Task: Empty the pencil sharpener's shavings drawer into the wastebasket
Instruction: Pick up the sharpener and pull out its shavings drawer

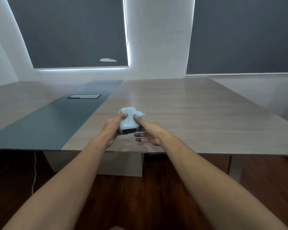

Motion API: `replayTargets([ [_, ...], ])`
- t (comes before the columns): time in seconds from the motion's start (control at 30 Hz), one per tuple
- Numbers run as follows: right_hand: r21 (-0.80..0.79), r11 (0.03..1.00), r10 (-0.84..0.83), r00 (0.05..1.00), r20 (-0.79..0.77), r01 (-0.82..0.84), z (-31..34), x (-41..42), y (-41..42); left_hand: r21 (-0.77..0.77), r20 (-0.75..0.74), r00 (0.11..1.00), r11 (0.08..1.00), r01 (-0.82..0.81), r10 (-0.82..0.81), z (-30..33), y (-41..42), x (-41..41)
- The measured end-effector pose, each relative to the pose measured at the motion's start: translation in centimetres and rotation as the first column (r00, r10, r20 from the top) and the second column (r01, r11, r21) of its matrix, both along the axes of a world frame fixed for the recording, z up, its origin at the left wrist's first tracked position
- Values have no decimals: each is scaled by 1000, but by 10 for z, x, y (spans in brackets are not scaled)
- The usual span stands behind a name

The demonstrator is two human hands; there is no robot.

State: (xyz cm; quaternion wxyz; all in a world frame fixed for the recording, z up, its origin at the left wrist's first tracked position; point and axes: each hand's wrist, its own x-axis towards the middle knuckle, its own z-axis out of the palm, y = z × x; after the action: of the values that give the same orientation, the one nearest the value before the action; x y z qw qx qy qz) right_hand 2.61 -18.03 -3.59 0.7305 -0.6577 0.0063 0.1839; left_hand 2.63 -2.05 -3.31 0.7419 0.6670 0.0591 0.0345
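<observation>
A pale blue pencil sharpener stands on the wooden table near its front edge, its crank handle sticking out at the back right. A dark drawer window faces me low on its front. My left hand grips its left side, thumb on top. My right hand touches its right side with the thumb; the other fingers are spread just beside the drawer, with dark smudges on the tips. No wastebasket is in view.
A dark grey strip with a cable hatch runs along the table at left. Two windows with drawn dark blinds fill the far wall. Dark wood floor and a white cable lie below the table edge.
</observation>
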Motion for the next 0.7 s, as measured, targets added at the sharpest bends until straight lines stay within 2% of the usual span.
replayTargets([
  [0.2, 82, 996, -26, 1000, 6, 25, 1, -1, -14, -9, 2, 999, 999, 41, -41, 3, -4, 1],
  [0.3, 155, 982, -101, 994, -29, 104, 0, 2, -27, -28, -3, 1000, 1000, 10, -10, 4, -4, 2],
  [0.5, 215, 939, -266, 963, -45, 269, -4, 7, -55, 51, -7, 999, 998, 48, -47, -1, -5, 5],
  [0.57, 221, 922, -318, 947, -41, 319, -5, 8, -64, 96, 14, 1000, 995, -12, 11, -5, -6, 8],
  [0.7, 197, 903, -384, 923, -33, 383, -11, 10, -80, 278, 71, 984, 945, -174, 161, -15, -15, 11],
])
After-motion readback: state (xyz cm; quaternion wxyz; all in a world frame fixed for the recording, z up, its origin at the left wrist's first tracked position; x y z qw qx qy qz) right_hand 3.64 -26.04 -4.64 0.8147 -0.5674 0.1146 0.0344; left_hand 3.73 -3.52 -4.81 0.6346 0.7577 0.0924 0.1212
